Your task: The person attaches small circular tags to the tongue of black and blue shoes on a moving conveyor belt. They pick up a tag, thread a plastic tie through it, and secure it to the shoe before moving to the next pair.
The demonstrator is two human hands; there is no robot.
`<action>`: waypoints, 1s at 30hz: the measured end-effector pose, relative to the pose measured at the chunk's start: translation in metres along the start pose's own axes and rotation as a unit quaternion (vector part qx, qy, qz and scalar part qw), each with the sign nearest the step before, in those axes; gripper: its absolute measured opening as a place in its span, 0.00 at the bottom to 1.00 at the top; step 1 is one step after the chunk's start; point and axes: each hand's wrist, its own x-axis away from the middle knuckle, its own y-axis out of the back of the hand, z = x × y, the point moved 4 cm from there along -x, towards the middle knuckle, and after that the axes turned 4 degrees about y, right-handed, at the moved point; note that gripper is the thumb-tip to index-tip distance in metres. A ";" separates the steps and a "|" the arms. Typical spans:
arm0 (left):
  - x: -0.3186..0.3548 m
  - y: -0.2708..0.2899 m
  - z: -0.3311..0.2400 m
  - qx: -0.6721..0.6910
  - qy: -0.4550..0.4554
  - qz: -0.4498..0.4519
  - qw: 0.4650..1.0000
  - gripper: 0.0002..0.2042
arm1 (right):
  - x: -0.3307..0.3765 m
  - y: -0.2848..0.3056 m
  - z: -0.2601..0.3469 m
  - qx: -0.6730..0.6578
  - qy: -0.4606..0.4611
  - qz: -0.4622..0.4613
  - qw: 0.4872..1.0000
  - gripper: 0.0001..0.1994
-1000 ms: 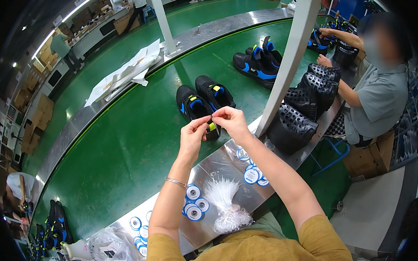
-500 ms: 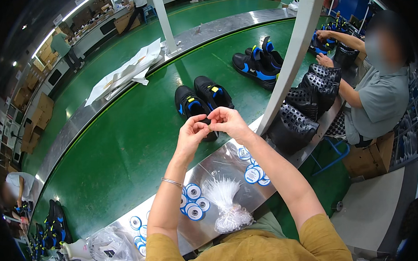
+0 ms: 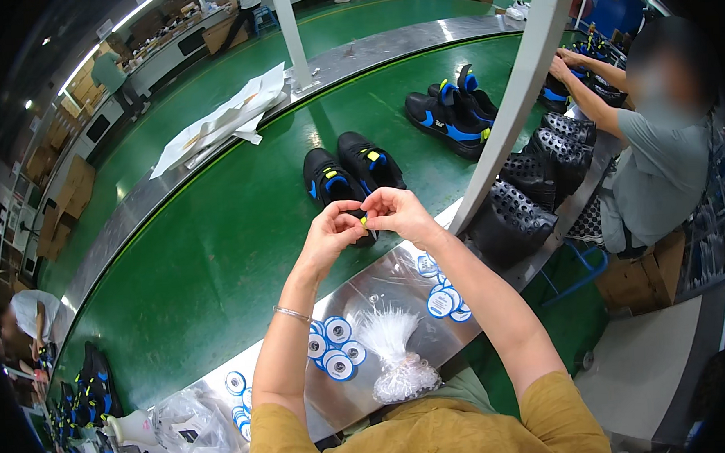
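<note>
My left hand [image 3: 334, 232] and my right hand [image 3: 398, 215] meet over the heels of a pair of black and blue sports shoes [image 3: 362, 165] on the green surface. Both are closed in a fingertip pinch. A small yellow tab [image 3: 364, 221] shows between the fingertips, beside my right thumb. What the left fingertips hold is hidden. Nearer me, on the metal ledge [image 3: 423, 359], lies a bunch of clear plastic loop fasteners [image 3: 398, 360]. Round blue-and-white hang tags lie in piles, one [image 3: 336, 351] by my left forearm and another [image 3: 447, 298] by my right forearm.
A white post [image 3: 520, 95] rises at the right, with black perforated boot-shaped pieces [image 3: 525, 193] beyond it. Another pair of shoes [image 3: 451, 111] stands farther off. A co-worker [image 3: 662, 145] works at the far right. A clear plastic bag [image 3: 194, 428] lies lower left.
The yellow tab shows more plainly between my fingertips, while my hands have hardly moved. The co-worker's arms have shifted toward the shoes in front of them.
</note>
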 end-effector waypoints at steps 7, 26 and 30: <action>0.001 0.004 0.006 0.025 -0.006 -0.009 1.000 0.17 | 0.002 -0.005 -0.002 0.019 -0.009 0.009 1.000 0.10; 0.020 0.017 0.018 -0.167 -0.038 -0.091 0.981 0.09 | 0.030 -0.005 0.014 0.138 0.068 -0.086 0.984 0.05; 0.037 0.024 0.014 -0.110 -0.034 -0.191 0.975 0.08 | 0.062 -0.019 0.023 0.227 0.062 -0.058 0.970 0.04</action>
